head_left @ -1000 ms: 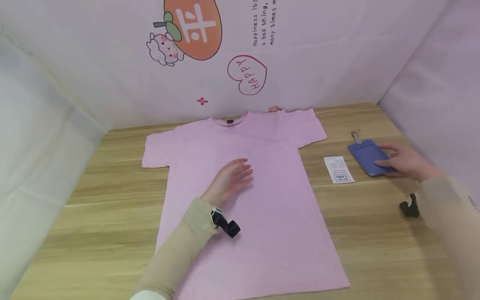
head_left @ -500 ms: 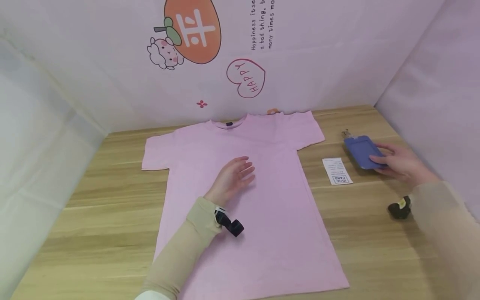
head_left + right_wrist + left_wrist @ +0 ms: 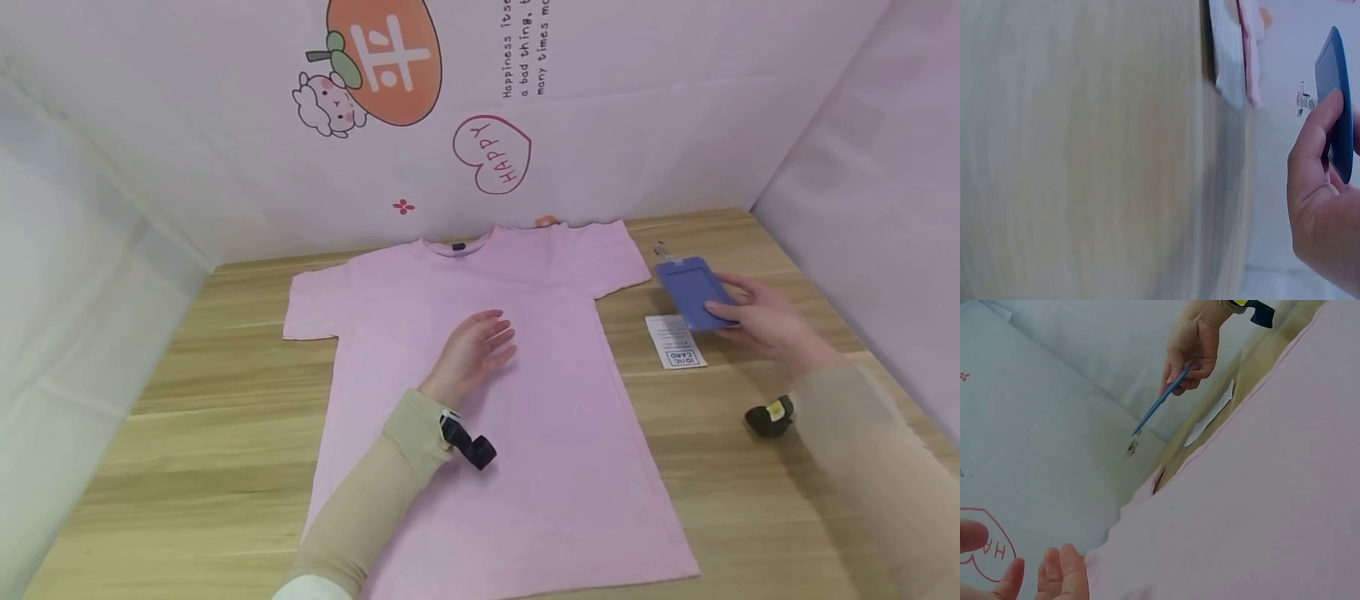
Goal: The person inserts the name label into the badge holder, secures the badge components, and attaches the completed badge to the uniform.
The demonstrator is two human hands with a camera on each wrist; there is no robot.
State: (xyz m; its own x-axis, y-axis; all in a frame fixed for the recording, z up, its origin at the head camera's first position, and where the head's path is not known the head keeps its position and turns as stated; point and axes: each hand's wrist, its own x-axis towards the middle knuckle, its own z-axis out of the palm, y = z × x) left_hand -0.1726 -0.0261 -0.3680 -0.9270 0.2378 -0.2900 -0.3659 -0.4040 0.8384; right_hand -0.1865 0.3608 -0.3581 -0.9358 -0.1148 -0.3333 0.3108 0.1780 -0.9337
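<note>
A blue badge holder with a metal clip at its top is pinched along its right edge by my right hand. In the left wrist view the badge holder is raised off the table. Below it, partly covered in the head view, lies a white paper card printed "ID/IC CARD". My left hand is over the middle of a pink T-shirt, fingers loosely bent and holding nothing. Whether it touches the cloth I cannot tell.
The T-shirt lies spread on a wood-grain table, collar toward the back. A white cloth backdrop with printed pictures and lettering rises behind the table, and pale cloth walls stand on both sides.
The right hand has lifted the badge holder and carried it left, so it now overlaps the paper card in the head view. My left hand has shifted slightly right.
</note>
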